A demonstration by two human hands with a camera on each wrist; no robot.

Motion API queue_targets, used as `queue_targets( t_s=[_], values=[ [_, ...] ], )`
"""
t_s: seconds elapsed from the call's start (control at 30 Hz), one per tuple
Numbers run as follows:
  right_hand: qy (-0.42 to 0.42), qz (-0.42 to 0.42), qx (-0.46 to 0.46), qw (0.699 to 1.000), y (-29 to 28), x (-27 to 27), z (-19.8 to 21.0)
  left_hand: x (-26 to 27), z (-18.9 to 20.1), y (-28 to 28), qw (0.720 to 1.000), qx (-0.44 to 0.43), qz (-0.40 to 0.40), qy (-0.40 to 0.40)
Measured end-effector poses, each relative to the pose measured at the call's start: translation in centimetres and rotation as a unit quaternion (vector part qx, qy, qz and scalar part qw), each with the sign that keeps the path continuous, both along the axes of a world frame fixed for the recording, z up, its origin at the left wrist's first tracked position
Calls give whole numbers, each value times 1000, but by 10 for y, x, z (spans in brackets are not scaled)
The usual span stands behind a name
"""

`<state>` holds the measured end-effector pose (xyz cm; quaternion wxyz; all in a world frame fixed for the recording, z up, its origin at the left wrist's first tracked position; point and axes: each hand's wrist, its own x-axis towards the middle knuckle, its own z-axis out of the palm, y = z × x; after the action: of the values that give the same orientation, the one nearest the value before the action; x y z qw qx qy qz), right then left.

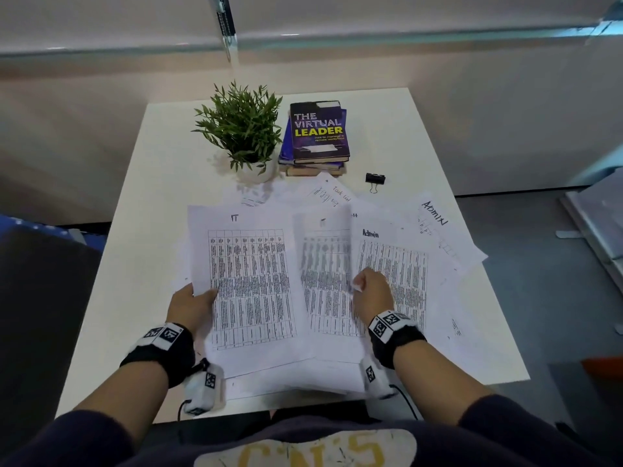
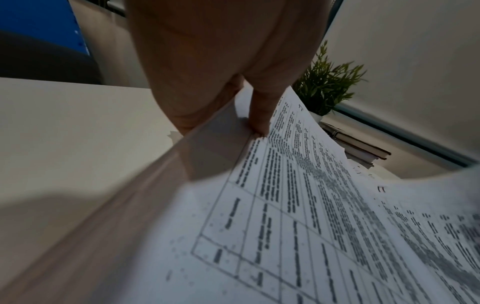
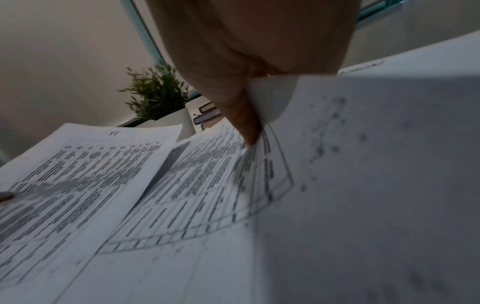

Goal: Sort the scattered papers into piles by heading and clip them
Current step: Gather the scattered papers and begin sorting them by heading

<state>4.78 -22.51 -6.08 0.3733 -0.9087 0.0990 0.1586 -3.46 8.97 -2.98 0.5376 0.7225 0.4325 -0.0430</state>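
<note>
While the left hand [image 1: 192, 306] pinches the left edge of a white printed table sheet headed "IT" [image 1: 251, 284], the right hand [image 1: 371, 293] pinches a blurred second sheet's [image 1: 325, 278] right edge just beside it, above the scattered papers [image 1: 435, 237].

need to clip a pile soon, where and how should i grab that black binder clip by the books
Pinch the binder clip by its wire handles, coming from the near side: its black body lies toward the books, the wire loops point toward you, and bare table surrounds it. Both hands are busy with papers now.
</note>
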Motion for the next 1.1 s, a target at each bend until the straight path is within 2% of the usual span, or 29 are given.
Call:
queue_targets(
  t_s=[0.13,0.23,0.37,0.5,0.63,0.8,0.9,1.1],
  values=[
    [-52,57,30,997,5,-14,6,-1,-4,1,1000,-1,0,3],
    [-37,77,39,996,7,-19,10,-1,-3,-1,1000,0,11,2],
    [-18,49,57,997,-6,-21,5,-1,-5,0,1000,-1,8,10],
    [-31,99,-65,992,-15,-11,-8,1,-8,-1,1000,-7,1,16],
    [7,120,-105,987,4,12,-7,1,-9,-3,1000,-5,-6,22],
    [2,163,-231,959,29,39,-5,-2,-10,-1,1000,-7,-7,20],
    [1,180,-242,954,40,51,-6,-6,-8,1,1000,-11,6,16],
    [30,132,-218,967,50,63,-6,-16,-5,8,999,-25,25,18]
  ],
)
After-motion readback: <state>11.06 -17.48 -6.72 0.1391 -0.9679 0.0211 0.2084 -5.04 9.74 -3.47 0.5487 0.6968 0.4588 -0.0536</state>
